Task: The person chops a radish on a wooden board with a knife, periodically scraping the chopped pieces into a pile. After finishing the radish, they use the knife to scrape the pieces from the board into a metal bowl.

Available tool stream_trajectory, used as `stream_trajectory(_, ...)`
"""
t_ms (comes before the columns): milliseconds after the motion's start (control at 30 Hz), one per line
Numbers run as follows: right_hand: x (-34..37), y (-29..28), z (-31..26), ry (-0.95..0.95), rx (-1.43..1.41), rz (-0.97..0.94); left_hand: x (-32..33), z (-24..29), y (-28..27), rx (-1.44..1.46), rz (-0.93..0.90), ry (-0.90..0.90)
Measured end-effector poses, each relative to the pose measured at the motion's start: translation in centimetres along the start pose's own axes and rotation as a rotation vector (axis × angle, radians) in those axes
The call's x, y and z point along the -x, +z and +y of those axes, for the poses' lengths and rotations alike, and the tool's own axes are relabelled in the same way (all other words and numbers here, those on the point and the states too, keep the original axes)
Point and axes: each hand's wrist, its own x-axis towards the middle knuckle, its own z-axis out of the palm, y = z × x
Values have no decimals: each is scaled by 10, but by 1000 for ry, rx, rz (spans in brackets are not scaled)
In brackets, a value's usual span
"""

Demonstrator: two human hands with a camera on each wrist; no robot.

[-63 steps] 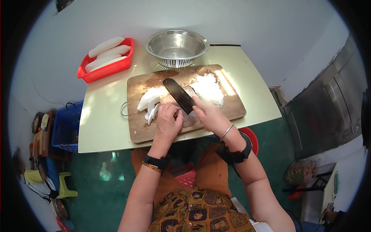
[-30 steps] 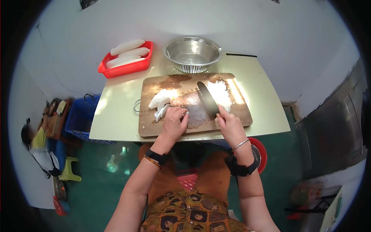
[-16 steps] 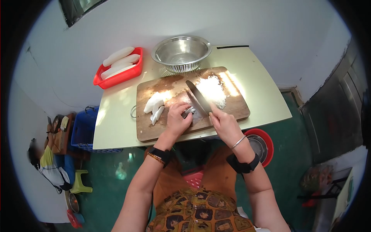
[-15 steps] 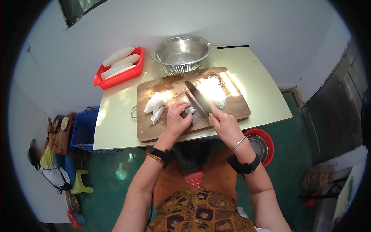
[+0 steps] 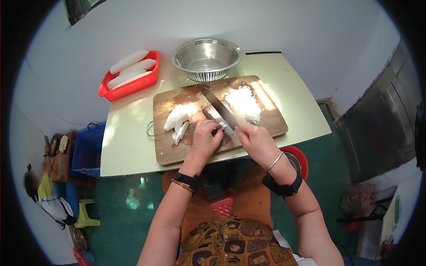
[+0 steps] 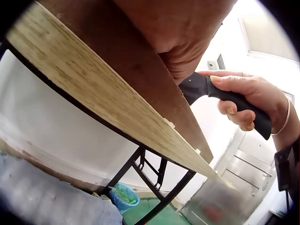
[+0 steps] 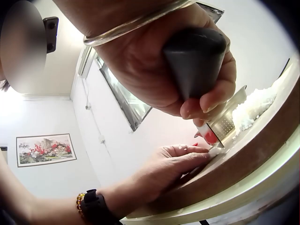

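My right hand (image 5: 256, 141) grips the black handle of a kitchen knife (image 5: 218, 107), its dark blade standing beside the fingers of my left hand (image 5: 207, 138). In the right wrist view the left thumb and fingers pinch small white vegetable pieces (image 7: 215, 151) against the wooden cutting board (image 5: 171, 148). Left of that hand lie a larger chunk of peeled white vegetable (image 5: 175, 117) and a few slices (image 5: 179, 133). A heap of finely chopped white bits (image 5: 244, 104) spreads over the board's right side.
Behind the board stands a steel colander (image 5: 207, 60). A red basket (image 5: 128, 92) of long peeled white vegetables sits at the back left of the pale table (image 5: 126, 146). A black strip (image 5: 263, 52) lies at the back. Another person (image 5: 49, 195) is at far left.
The knife swung right toward the chopped heap, then came back left to the left hand's fingertips. White pieces that showed at those fingers are now partly hidden.
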Motion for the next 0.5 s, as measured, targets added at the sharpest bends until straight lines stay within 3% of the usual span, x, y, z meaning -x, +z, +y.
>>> stream_trajectory(500, -6, 18, 11, -10, 33, -11, 0, 5, 0, 44, -13, 25)
